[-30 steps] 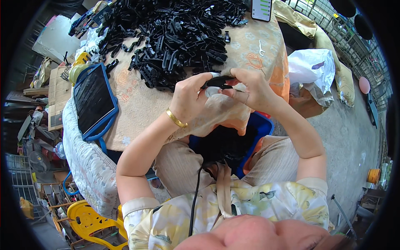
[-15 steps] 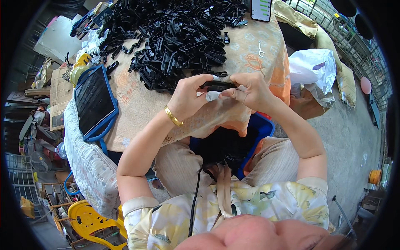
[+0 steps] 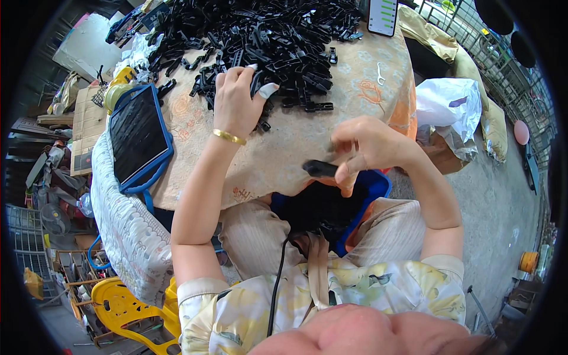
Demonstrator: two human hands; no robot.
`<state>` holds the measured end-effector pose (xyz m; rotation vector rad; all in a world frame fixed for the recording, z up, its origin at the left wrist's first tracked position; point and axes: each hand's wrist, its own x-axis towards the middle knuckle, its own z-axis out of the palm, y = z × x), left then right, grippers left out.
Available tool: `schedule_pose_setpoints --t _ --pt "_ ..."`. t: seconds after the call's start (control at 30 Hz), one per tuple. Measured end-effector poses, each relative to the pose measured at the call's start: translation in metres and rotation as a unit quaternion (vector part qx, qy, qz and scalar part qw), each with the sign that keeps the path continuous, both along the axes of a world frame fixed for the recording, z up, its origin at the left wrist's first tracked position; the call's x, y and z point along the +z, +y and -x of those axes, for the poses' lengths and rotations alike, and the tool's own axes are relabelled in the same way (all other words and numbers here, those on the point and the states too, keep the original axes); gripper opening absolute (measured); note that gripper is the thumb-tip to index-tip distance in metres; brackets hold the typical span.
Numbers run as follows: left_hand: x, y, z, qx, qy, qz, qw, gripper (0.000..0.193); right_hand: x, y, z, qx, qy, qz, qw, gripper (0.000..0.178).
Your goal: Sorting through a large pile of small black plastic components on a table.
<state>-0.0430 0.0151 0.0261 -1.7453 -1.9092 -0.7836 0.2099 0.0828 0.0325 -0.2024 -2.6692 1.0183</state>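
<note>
A big heap of black plastic clip-like pieces point(image 3: 278, 41) covers the far part of the cloth-covered table point(image 3: 195, 157). At the near edge of this heap is my left hand point(image 3: 236, 100), thumb and forefinger apart, white wrappings on their tips. Whether its fingertips touch a piece is hard to see. My right hand point(image 3: 361, 151) is over the table's front edge, slightly blurred, its fingers closed on one elongated black clip-like piece point(image 3: 319, 168). Below that hand, between my knees, sits a blue bin point(image 3: 378, 184) with a dark mass of contents.
A phone point(image 3: 382, 16) stands at the table's far right, with a small white wrench-shaped tool point(image 3: 380, 74) nearer. On the left leans a blue-framed dark panel point(image 3: 141, 139). White plastic bags point(image 3: 449, 103) are right of the table; a yellow chair point(image 3: 127, 307) is at lower left.
My hands have parted from around the black piece. The left has moved away to the heap; the right has come down and nearer with the piece, toward the bin.
</note>
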Motion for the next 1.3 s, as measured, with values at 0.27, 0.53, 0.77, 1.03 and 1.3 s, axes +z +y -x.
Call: schedule_pose_setpoints --t 0.27,0.53,0.77,1.03,1.3 --pt "-0.011 0.010 -0.001 0.041 0.059 0.064 0.995 0.015 -0.042 0.018 0.034 -0.181 0.120 -0.254 0.942 0.023" --pt "0.006 -0.005 -0.006 -0.009 -0.036 0.150 0.988 0.044 -0.038 0.009 0.029 -0.191 0.208 -0.170 0.944 0.013" --pt "0.020 -0.014 0.006 -0.049 -0.117 0.244 0.961 0.035 -0.047 0.002 0.034 -0.164 0.218 -0.084 0.958 0.016" --pt "0.017 -0.012 -0.010 -0.096 -0.340 0.003 0.935 0.015 -0.036 -0.012 0.034 -0.171 0.184 0.119 0.961 0.019" --pt "0.002 -0.010 -0.038 -0.203 -0.578 0.147 0.777 0.030 -0.027 -0.012 0.036 -0.229 0.276 0.073 0.931 0.015"
